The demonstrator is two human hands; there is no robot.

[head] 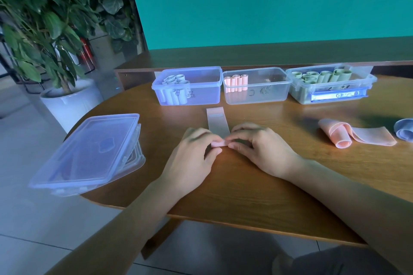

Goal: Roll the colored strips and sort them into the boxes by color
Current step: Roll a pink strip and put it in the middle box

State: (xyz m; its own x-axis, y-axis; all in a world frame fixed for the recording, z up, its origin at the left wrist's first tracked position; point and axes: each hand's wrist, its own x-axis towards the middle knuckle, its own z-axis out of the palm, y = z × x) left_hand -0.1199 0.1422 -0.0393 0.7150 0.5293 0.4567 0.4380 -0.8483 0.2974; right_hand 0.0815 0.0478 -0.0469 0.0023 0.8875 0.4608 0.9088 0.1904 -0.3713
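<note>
Both hands were together mid-table, clamped on the same pink strip (217, 126). Left hand (194, 154) pinched the left end of the small rolled-up part, right hand (257, 148) pinched the right end; fingertips of the two nearly met over the roll. The unrolled tail of the strip lay flat on the table (245, 185), running straight away from the hands toward the boxes, its far end just short of the gap between the first two.

Three clear boxes stood in a row at the far side, touching side by side:
- blue-tinted box (207, 94), left, held pale blue rolls bunched at its left end
- middle box (266, 94) held a few pink rolls standing at its left end
- right box (301, 94) held green rolls, fullest of the three; had clip latches and a blue label on the front

Handwritten marks were on the box fronts, unreadable.

Right of the hands, well apart: a loosely rolled orange-pink strip (348, 135) with its tail spread flat, and a blue roll (405, 129) cut off by the frame edge. Left of the hands: stacked clear lids (89, 152) overhanging the table edge. Nothing lay between the hands and the boxes except the strip itself.

Table was round-edged, brown wood grain. Behind it stood a wooden ledge and a teal wall (268, 2). A potted plant (51, 15) in a white pot stood at the left, on a light tile floor.
</note>
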